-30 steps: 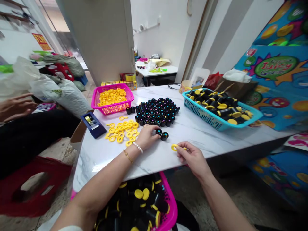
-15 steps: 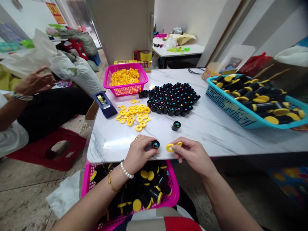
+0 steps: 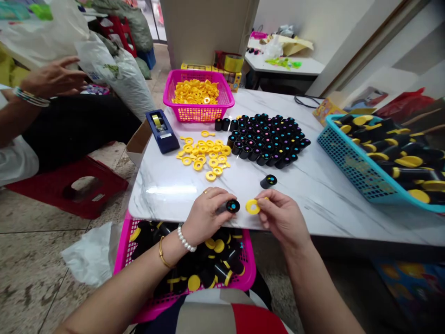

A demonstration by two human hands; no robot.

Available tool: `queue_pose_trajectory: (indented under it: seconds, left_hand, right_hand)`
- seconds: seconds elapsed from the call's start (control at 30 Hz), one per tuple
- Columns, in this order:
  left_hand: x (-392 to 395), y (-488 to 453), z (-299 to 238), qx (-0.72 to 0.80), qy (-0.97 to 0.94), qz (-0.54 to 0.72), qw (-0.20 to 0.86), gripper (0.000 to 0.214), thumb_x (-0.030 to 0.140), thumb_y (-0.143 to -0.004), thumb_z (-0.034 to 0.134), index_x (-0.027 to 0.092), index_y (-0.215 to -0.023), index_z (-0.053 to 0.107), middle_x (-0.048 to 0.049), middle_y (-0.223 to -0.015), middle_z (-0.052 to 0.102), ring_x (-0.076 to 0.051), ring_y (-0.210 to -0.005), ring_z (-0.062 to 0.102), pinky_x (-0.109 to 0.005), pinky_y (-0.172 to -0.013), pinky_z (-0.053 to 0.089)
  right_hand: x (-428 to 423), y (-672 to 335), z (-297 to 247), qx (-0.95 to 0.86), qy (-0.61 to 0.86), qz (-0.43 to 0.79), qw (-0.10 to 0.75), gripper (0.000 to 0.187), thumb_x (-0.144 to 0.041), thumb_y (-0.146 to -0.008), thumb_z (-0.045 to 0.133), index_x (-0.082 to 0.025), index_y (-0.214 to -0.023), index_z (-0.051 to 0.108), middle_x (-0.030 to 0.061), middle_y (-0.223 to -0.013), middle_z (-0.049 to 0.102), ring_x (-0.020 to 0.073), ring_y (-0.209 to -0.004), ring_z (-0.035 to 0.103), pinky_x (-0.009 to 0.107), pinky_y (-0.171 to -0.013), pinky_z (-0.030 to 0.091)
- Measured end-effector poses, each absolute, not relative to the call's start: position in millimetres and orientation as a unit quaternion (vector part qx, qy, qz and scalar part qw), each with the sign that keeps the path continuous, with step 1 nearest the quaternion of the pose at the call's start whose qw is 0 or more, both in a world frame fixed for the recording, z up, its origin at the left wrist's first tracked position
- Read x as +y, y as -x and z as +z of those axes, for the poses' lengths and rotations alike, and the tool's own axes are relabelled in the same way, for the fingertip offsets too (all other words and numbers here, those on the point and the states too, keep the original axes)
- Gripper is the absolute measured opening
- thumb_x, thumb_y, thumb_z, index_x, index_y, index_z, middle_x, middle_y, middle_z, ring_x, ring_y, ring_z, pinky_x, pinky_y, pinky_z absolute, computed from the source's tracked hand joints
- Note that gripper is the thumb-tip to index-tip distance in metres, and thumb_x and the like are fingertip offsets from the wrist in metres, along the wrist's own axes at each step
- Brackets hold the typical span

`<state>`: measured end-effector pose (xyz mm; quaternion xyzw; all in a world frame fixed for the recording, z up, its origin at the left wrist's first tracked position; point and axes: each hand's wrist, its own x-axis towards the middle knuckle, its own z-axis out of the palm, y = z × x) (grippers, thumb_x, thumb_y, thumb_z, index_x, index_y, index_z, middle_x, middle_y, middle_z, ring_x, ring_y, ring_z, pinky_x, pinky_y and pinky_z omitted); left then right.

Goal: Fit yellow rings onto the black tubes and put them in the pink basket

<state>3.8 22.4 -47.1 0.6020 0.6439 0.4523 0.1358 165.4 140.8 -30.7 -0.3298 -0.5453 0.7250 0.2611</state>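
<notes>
Left hand: the left hand point(image 3: 205, 215) is closed around a small black tube point(image 3: 230, 206), held over the near edge of the marble table point(image 3: 323, 195); the thumb and fingers wrap the tube's body.
Right hand: the right hand point(image 3: 283, 218) pinches a yellow ring cap point(image 3: 252, 207) between thumb and fingertips, its flat face turned toward the tube.
Key relation: the ring cap lies just to the right of the tube, near it but not touching; a thin gap shows between them.
Tube axis: the tube lies roughly level, its long axis running left to right, its open end with coloured dots facing the ring cap.
Nearer hand: each hand already holds its own piece; neither piece rests on the table.
Beyond the tube: a single loose black tube point(image 3: 269, 181) stands on the table just behind the right hand.
Further beyond the tube: a loose pile of yellow rings point(image 3: 205, 155) and a packed cluster of upright black tubes point(image 3: 267, 139).
Behind those: a pink basket point(image 3: 198, 99) of yellow rings; a tape dispenser point(image 3: 162, 131) to its left.
Right of the tube: a blue basket point(image 3: 351, 162) with capped tubes.
Below the tube: a second pink basket point(image 3: 243, 273) at the lap, holding capped tubes.
Far left of the tube: another person's hand point(image 3: 55, 76), well apart.
</notes>
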Motion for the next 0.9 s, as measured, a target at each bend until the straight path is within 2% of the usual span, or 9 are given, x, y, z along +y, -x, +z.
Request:
queue_pose_trajectory:
  seconds: [0.1,0.2,0.27,0.33,0.43,0.5,0.7,0.8,0.9]
  left_hand:
    - [22,-3,-46,0.634,-0.607,0.458,0.142,0.030,0.022,-0.076,0.070,0.022,-0.105,0.063,-0.0052,-0.102,0.063,-0.019,-0.097,0.056,-0.033,-0.087,0.045]
    - [23,-4,-46,0.634,-0.610,0.453,0.144,0.029,0.023,-0.077,0.069,0.023,-0.105,0.063,-0.0056,-0.102,0.063,-0.020,-0.096,0.056,-0.035,-0.087,0.046]
    - [24,-4,-45,0.641,-0.605,0.449,0.143,0.028,0.024,-0.077,0.068,0.022,-0.105,0.063,-0.0060,-0.103,0.063,-0.020,-0.097,0.056,-0.036,-0.087,0.046]
    - [24,-2,-44,0.646,-0.605,0.444,0.139,0.029,0.025,-0.077,0.069,0.022,-0.105,0.062,-0.0063,-0.103,0.064,-0.021,-0.097,0.057,-0.036,-0.088,0.046]
    - [22,-3,-42,0.649,-0.610,0.436,0.126,0.031,0.030,-0.077,0.070,0.021,-0.105,0.061,-0.0061,-0.101,0.064,-0.021,-0.096,0.057,-0.036,-0.087,0.046]
    - [17,-11,-40,0.650,-0.616,0.430,0.116,0.032,0.033,-0.076,0.070,0.021,-0.104,0.060,-0.0065,-0.100,0.063,-0.021,-0.095,0.057,-0.036,-0.085,0.047]
    - [-3,-53,-47,0.549,-0.760,0.335,0.094,0.038,0.024,-0.083,0.060,0.025,-0.120,0.052,-0.0089,-0.103,0.060,-0.024,-0.093,0.057,-0.040,-0.081,0.050]
    - [2,-72,-60,0.484,-0.813,0.311,0.091,0.040,0.024,-0.083,0.060,0.026,-0.121,0.050,-0.0089,-0.101,0.060,-0.026,-0.091,0.057,-0.042,-0.080,0.050]
    - [10,-99,-71,0.430,-0.851,0.275,0.121,0.037,0.029,-0.083,0.058,0.025,-0.119,0.051,-0.0092,-0.100,0.060,-0.027,-0.090,0.058,-0.043,-0.078,0.051]
  right_hand:
    - [144,-183,-35,-0.498,0.359,0.725,0.313,0.021,-0.030,-0.068,0.078,-0.017,-0.076,0.064,-0.0036,-0.054,0.057,0.0065,-0.039,0.046,0.014,-0.033,0.036]
    - [146,-192,-35,-0.495,0.353,0.717,0.341,0.016,-0.026,-0.071,0.077,-0.017,-0.075,0.065,-0.0006,-0.069,0.061,0.0086,-0.055,0.057,0.017,-0.048,0.048]
    - [144,-194,-33,-0.494,0.335,0.728,0.339,0.014,-0.026,-0.074,0.074,-0.017,-0.076,0.064,0.0018,-0.080,0.063,0.0118,-0.071,0.062,0.020,-0.063,0.053]
    - [139,-196,-30,-0.475,0.325,0.757,0.308,0.014,-0.028,-0.078,0.071,-0.018,-0.077,0.062,0.0023,-0.086,0.063,0.0125,-0.072,0.062,0.021,-0.060,0.053]
    - [122,-202,-31,-0.433,0.319,0.814,0.221,0.015,-0.031,-0.082,0.066,-0.019,-0.079,0.057,-0.0018,-0.073,0.059,0.0050,-0.042,0.044,0.013,-0.032,0.033]
    - [107,-208,-36,-0.414,0.313,0.834,0.188,0.015,-0.031,-0.082,0.067,-0.020,-0.087,0.058,-0.0053,-0.064,0.053,0.0024,-0.036,0.033,0.011,-0.030,0.021]
    - [79,-229,-52,-0.452,0.354,0.790,0.215,0.040,-0.031,-0.063,0.081,-0.018,-0.099,0.067,-0.0007,-0.080,0.063,0.0095,-0.063,0.056,0.020,-0.056,0.045]
    - [74,-253,-65,-0.478,0.372,0.772,0.194,0.037,-0.035,-0.066,0.078,-0.018,-0.098,0.070,-0.0002,-0.084,0.066,0.0119,-0.072,0.059,0.024,-0.069,0.048]
    - [60,-284,-78,-0.479,0.367,0.777,0.179,0.039,-0.032,-0.065,0.078,-0.019,-0.100,0.069,-0.0012,-0.085,0.067,0.0117,-0.074,0.059,0.022,-0.068,0.047]
